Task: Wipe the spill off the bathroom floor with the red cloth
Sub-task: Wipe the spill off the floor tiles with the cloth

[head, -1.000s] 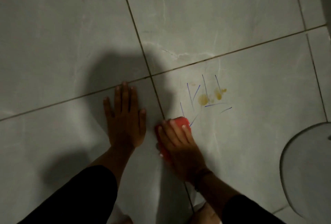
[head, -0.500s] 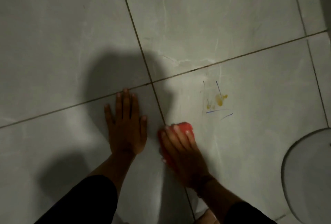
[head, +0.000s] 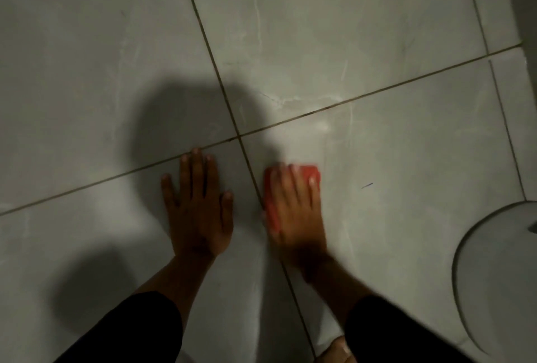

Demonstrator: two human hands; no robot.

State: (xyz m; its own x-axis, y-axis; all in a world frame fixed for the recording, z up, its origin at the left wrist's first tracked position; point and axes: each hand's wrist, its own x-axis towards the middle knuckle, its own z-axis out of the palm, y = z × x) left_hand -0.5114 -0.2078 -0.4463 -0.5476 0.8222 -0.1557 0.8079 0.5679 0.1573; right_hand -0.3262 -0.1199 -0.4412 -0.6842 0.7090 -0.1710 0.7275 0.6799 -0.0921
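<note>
My right hand [head: 295, 208] presses flat on the red cloth [head: 310, 173], which lies on the grey tiled floor [head: 406, 159] just right of a grout line. The cloth shows at my fingertips and along the left side of the hand; the rest is hidden under my palm. One short blue mark [head: 367, 185] is left on the tile to the right of the cloth. No yellow spots show. My left hand [head: 197, 203] lies flat on the neighbouring tile, fingers spread, holding nothing.
A round white fixture base [head: 499, 275] fills the lower right corner. A dark wall edge [head: 526, 14] runs down the upper right. Grout lines cross just above my hands. My shadow falls on the tiles to the left. My knee [head: 337, 354] shows at the bottom.
The yellow spots and most blue lines have gone from the tile as my right hand swept the cloth to the right over them. My left hand stayed in place.
</note>
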